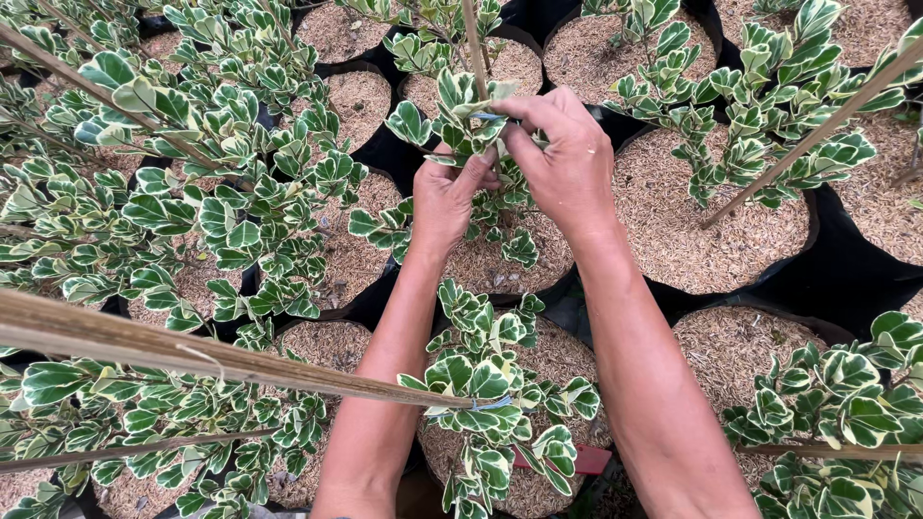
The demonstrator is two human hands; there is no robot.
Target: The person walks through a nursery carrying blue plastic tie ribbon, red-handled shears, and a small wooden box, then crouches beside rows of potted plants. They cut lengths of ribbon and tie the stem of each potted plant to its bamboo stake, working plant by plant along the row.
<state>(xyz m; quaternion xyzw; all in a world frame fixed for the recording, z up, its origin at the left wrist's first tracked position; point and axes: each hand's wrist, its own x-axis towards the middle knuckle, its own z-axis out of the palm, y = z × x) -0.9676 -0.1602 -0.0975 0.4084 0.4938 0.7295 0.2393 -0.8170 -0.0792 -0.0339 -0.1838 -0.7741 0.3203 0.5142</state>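
My left hand [445, 200] and my right hand [565, 159] meet at the top of a small plant [452, 115] with green leaves edged in cream. The fingers of both hands pinch a thin blue tie [487, 116] where the plant's stem meets an upright bamboo stake [473, 43]. The plant stands in a black pot [500, 264] filled with pale husk mulch. Closer to me, between my forearms, another plant of the same kind [486, 384] carries a blue tie on its own stake.
Several black pots of husk mulch with the same variegated plants surround me, packed close. A long bamboo stake [192, 351] slants across the lower left, another [817, 130] leans at the right. A red object [582, 459] lies by the near pot.
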